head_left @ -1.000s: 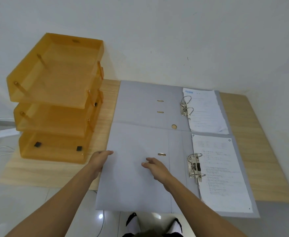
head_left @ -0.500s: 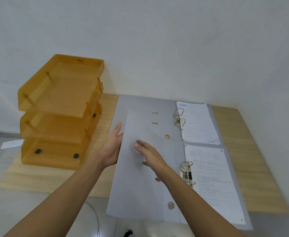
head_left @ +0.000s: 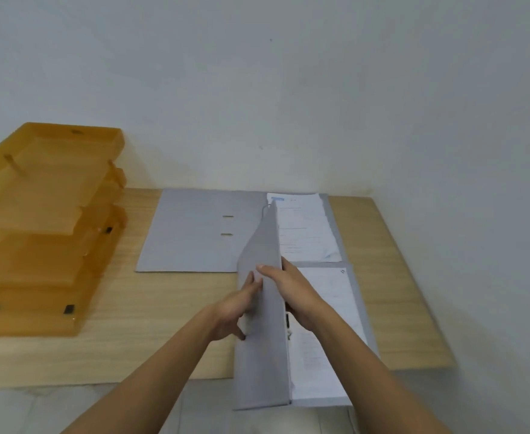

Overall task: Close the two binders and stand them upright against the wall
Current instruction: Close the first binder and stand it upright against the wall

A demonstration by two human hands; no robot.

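text: none legible | sheets [head_left: 301,227] in far binder [head_left: 194,233]: print too blurred

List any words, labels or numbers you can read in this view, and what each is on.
Nothing reads clearly.
White sheet in the far open grey binder: a blue header mark and lines of print, too blurred to read.
White sheet in the near grey binder: faint print, too small and blurred.
Stacked orange plastic trays: no text visible.

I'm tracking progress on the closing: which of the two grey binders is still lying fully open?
The far grey binder by the wall, its cover flat on the wooden table. The near grey binder's cover stands raised between left hand and right hand.
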